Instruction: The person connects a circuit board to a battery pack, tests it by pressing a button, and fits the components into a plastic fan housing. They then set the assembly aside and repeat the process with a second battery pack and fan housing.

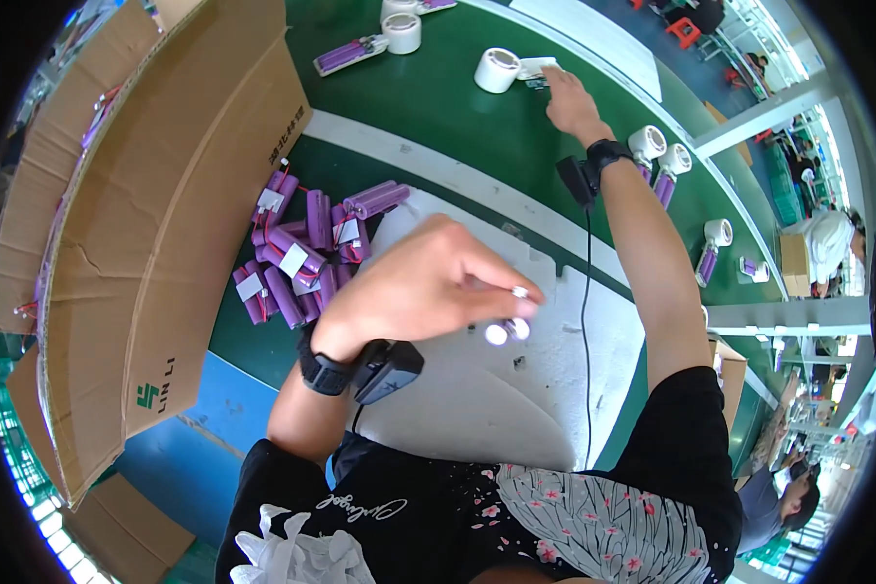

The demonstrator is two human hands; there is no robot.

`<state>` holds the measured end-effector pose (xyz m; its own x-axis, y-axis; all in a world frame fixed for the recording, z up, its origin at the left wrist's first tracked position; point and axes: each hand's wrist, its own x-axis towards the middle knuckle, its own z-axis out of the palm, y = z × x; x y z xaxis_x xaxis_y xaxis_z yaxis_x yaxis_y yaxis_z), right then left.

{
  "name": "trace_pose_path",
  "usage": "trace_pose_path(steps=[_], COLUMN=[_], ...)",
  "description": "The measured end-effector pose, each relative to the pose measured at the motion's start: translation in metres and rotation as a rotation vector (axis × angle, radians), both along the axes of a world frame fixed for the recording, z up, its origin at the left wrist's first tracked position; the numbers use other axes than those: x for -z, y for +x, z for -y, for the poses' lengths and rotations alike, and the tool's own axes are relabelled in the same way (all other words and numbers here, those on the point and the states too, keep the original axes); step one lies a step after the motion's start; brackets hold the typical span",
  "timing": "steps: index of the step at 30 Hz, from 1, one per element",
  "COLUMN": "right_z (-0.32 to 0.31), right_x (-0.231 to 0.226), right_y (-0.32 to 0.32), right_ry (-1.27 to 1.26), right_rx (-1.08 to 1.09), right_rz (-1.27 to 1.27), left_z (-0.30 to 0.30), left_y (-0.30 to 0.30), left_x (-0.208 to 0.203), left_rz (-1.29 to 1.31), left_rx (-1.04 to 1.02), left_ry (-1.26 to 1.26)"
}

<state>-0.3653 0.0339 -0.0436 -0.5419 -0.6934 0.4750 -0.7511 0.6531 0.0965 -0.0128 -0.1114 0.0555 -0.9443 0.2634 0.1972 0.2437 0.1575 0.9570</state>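
Observation:
Over the white foam board (608, 336), my left hand (423, 282) is closed in a pinch on a small purple battery pack (508, 332). The pack's pale round ends face up, and a small white connector shows at my fingertips; the rest is hidden behind the hand. My right arm stretches far forward. At its end my right hand (572, 105) has its fingers closed on the flat tail of a white round-headed device (497, 71) lying on the green bench. Left of the foam lies a heap of purple battery packs (307, 248) with red wires and white labels.
A tall cardboard box (175, 185) stands at the left. More white round-headed devices with purple packs (352, 54) lie at the far left, and others (715, 234) along the right. A black cable (586, 341) hangs from my right wrist across the foam. People sit at the far right.

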Motion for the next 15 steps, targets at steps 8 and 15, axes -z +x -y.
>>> trace_pose_path(steps=[8, 15], right_z=[-0.045, -0.133], right_x=[-0.047, -0.082], right_y=[0.121, 0.308], right_ry=[0.002, -0.182], right_rx=[0.146, 0.22], right_rz=[0.383, 0.492], left_z=[-0.033, -0.048], left_y=[-0.003, -0.015], left_x=[0.019, 0.031], left_rz=[0.144, 0.174], left_rx=[0.126, -0.098], left_ry=[0.208, 0.37])
